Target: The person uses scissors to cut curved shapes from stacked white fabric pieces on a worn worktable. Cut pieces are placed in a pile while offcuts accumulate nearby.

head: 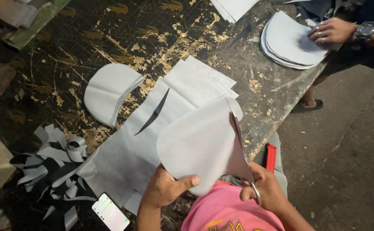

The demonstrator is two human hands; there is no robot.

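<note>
Grey fabric piece (197, 143) pinched between 2 hands (166, 188).

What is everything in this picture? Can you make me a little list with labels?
Left hand: holds the lower edge of a rounded grey fabric piece
Right hand: holds scissors, blades at the piece's right edge
Under the piece: flat grey fabric sheets with a curved slit
Cut pieces: a stack of rounded pieces on the worn dark table
Scraps: grey strips and a tape roll
Phone: screen lit, by the left arm
Another person's hand: rests on a second stack
</note>
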